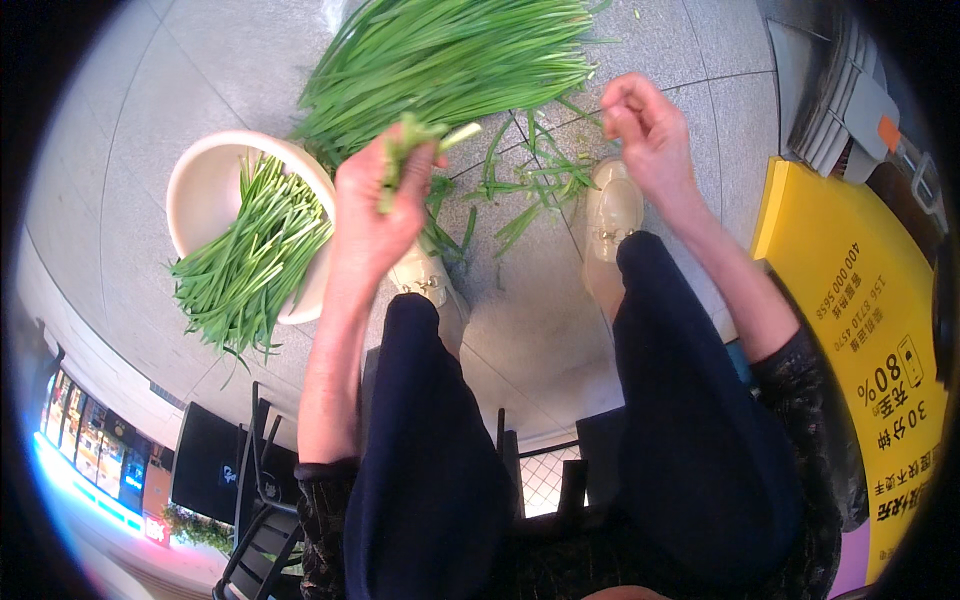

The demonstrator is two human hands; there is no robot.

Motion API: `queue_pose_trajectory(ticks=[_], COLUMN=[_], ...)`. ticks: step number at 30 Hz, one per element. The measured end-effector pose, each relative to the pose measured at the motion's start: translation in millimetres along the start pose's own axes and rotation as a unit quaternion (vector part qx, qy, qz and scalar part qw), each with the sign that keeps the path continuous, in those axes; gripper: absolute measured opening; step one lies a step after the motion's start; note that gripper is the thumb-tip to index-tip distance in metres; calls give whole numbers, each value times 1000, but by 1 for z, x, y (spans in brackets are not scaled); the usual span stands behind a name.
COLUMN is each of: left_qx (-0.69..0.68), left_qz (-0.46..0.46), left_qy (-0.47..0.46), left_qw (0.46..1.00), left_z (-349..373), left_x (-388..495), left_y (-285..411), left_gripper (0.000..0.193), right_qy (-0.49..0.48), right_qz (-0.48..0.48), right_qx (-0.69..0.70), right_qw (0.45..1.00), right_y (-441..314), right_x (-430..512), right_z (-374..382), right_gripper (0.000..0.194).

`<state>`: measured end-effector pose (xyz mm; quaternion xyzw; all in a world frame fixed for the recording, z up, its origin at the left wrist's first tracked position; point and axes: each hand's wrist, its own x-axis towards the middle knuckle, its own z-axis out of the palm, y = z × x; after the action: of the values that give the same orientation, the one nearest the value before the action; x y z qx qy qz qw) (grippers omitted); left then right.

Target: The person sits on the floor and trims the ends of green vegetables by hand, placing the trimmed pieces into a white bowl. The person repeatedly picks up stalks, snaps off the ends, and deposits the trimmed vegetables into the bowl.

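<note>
My left hand is closed around a small bunch of garlic chives, whose pale cut ends stick out past the thumb. Opposite it, my right hand is raised with its fingers curled in; nothing clearly shows in it. A large heap of garlic chives lies on the floor ahead, stem ends towards the right. Left of my left arm, a pale round tub holds more chives, their leaf tips hanging over its near rim. Loose leaf scraps litter the tiles between my shoes.
Grey floor tiles surround the work. My beige shoes stand close to the scraps. A yellow cabinet bearing writing borders the right side, with grey stacked items beyond. A black chair is behind at lower left.
</note>
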<state>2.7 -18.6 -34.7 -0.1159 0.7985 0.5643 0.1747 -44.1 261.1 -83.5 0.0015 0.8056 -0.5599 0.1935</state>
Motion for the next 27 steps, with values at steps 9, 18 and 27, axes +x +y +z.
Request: queue_pose_trajectory(ticks=[9,18,27], left_qx=[-212,-225,-75], left_qz=[-115,-95,65], left_qy=[-42,-36,-10], left_qw=[970,969,995], left_z=[9,14,34], left_x=[3,4,4], left_y=[-4,-10,12], left_gripper=[23,23,27], right_qy=[31,-23,-58], right_qz=[174,232,29], right_qx=[-33,258,86], right_qw=[984,937,994], right_y=[61,35,-5], right_x=[92,34,-15], right_z=[1,-3,14], right_gripper=[27,15,11])
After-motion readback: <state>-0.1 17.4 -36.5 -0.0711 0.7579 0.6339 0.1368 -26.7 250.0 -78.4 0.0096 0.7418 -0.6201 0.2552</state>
